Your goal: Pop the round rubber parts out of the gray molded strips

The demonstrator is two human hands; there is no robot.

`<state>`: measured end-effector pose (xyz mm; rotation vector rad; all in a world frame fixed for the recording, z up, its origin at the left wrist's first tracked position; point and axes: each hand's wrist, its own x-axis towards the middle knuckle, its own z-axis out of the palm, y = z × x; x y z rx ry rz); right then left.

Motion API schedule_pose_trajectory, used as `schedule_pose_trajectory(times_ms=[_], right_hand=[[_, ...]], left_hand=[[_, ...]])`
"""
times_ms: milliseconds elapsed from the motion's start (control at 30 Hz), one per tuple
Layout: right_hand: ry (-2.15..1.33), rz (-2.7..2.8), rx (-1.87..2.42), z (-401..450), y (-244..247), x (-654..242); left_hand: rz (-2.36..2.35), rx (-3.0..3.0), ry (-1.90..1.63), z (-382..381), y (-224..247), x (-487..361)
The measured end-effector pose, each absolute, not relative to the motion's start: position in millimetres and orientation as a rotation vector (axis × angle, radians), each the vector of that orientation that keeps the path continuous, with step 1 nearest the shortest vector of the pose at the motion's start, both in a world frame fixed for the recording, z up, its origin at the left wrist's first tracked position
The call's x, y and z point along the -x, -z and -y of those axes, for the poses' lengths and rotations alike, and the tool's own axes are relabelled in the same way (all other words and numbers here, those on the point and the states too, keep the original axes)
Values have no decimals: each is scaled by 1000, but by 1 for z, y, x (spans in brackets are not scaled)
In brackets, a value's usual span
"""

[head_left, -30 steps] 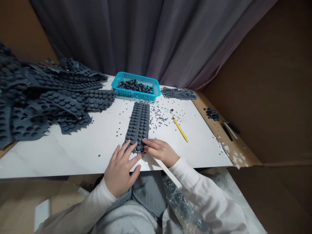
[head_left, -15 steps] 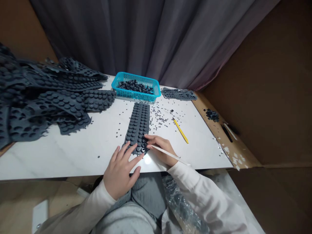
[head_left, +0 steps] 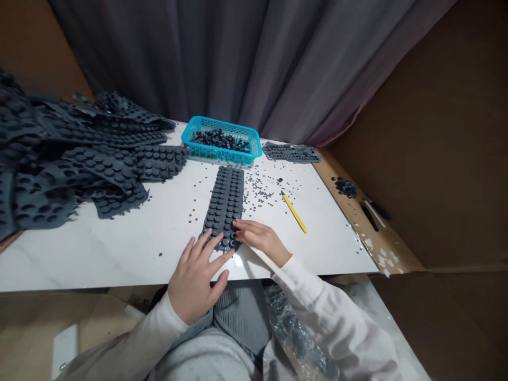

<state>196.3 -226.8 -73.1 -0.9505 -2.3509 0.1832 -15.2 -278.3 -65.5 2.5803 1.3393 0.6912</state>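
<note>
A dark grey rubber sheet (head_left: 224,198) with rows of round studs lies lengthwise near the table's front edge. My left hand (head_left: 200,275) rests with fingers spread, the fingertips on the sheet's lower left end. At the lower right edge of the sheet, my right hand (head_left: 264,241) has its fingers pinched together around a thin white stick (head_left: 265,258), which slants down toward the sleeve. The stick's tip is hidden by the fingers. Small dark discs (head_left: 260,193) lie scattered right of the sheet, beside a yellow pen-like tool (head_left: 294,212).
A blue basket (head_left: 222,155) of small black pieces stands at the back. Heaped studded sheets (head_left: 99,164) cover the left side. Another grey sheet (head_left: 291,152) lies at the back right. A dark pile (head_left: 345,187) and a black tool (head_left: 369,216) are on the cardboard at right.
My right hand has shifted slightly at the sheet's edge, and the white stick has swung to a steeper slant toward me. My left hand has stayed in place.
</note>
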Motion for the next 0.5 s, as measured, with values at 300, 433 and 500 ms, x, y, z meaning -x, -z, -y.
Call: schedule_pose_trajectory(times_ms=[300, 433, 500], right_hand=[[28, 2055, 1227, 223, 69, -200], [-184, 1893, 1217, 219, 64, -196], [-357, 1924, 1121, 219, 63, -193]], left_hand=[[-1320, -2647, -657, 277, 70, 18], [-1335, -2624, -678, 278, 69, 17], [-1350, -2596, -685, 278, 68, 16]])
